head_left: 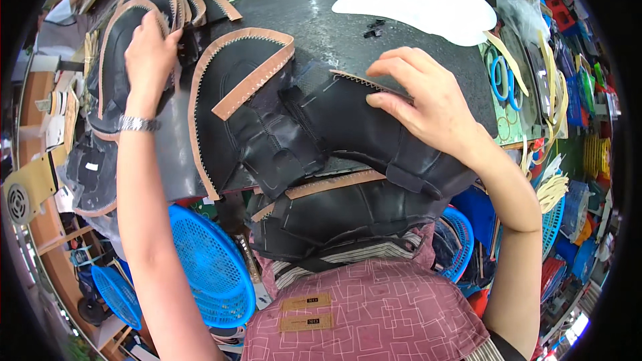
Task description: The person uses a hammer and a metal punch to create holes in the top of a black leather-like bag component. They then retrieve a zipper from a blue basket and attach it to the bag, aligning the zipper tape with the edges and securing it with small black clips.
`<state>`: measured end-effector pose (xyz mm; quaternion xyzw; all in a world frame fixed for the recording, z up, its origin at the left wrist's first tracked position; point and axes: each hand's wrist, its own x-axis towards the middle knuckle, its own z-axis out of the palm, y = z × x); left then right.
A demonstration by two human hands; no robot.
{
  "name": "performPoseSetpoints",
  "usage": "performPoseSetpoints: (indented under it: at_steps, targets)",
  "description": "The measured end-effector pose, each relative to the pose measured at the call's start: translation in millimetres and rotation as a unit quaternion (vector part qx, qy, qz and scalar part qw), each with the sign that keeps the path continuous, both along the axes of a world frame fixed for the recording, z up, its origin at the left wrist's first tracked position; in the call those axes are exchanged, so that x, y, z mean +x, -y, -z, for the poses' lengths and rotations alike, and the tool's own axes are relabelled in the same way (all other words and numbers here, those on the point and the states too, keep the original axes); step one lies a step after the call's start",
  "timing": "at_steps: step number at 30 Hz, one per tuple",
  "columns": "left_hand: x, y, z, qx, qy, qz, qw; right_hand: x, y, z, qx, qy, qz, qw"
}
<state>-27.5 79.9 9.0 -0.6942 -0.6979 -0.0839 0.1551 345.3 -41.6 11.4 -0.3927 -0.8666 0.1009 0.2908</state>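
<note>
At the upper left my left hand (pixel 151 53) grips the edge of a black leather shoe upper (pixel 122 40) with a tan strip stitched in zigzag round its rim. More such uppers lie behind it in a pile. My right hand (pixel 428 97) is over another black upper (pixel 354 110), thumb and fingers apart at its tan-edged top. A further black upper (pixel 214 93) with a wide tan border lies spread out between my hands. Across my lap rests one more black upper (pixel 328 210) with a tan strip (pixel 334 184) along its top edge.
A dark work table (pixel 314 13) carries white sheet pieces (pixel 421 10) at the back. Blue-handled scissors (pixel 501 80) and pale strips (pixel 555 93) are on the right. Blue plastic baskets (pixel 207 267) stand below the table edge. A patterned red apron (pixel 374 307) covers my lap.
</note>
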Motion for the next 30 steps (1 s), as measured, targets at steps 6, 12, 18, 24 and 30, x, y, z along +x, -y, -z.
performPoseSetpoints:
  at_steps: [6,12,18,24,30]
  targets:
    - [-37.0,21.2,7.2,0.029,0.034,-0.068,0.997,-3.8,-5.3,10.6,0.002,-0.057,0.006,0.998]
    - [-74.4,52.9,-0.6,0.019,0.079,-0.009,0.997,-33.1,-4.4,14.7,0.113,-0.077,-0.019,0.99]
    - [-86.6,107.5,-95.0,0.194,0.105,-0.068,0.973,-42.2,-20.5,34.5,0.287,0.013,-0.001,0.958]
    - [31.3,156.6,-159.6,0.01,0.432,0.11,0.895,-50.4,-21.5,0.6,-0.139,-0.263,-0.042,0.954]
    - [141.5,139.0,-19.5,-0.212,0.703,0.164,0.659,-44.2,-5.7,4.3,-0.279,-0.269,0.053,0.921]
